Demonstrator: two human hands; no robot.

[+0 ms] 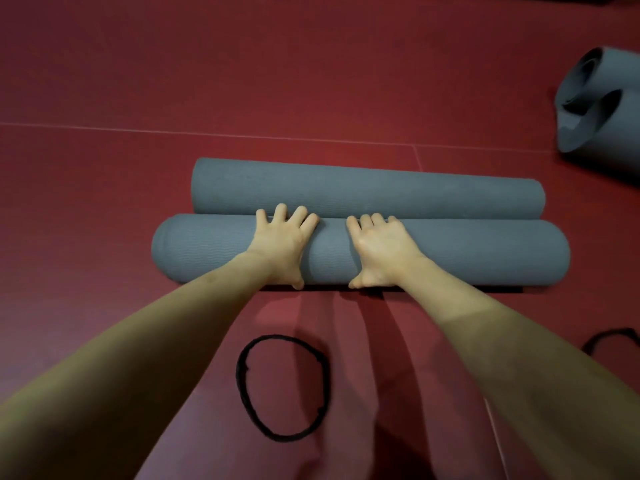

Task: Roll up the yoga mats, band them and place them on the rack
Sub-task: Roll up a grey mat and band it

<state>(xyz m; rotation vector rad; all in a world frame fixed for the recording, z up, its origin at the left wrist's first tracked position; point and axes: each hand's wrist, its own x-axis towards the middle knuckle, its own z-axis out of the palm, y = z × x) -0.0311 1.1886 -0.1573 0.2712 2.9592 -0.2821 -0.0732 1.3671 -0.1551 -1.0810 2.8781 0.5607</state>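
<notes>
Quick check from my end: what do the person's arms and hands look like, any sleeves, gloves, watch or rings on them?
Both forearms are bare as far as the frame shows, with no sleeves in view. The left hand and right hand wear no gloves. No watch, bracelet or wristband shows at either wrist, and no rings are visible on the fingers, though the picture is a little soft for fine detail.

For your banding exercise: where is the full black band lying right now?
In the head view the black band lies flat on the red floor, low and left of centre, between the two forearms and nearer the person than the rolled mat.
</notes>
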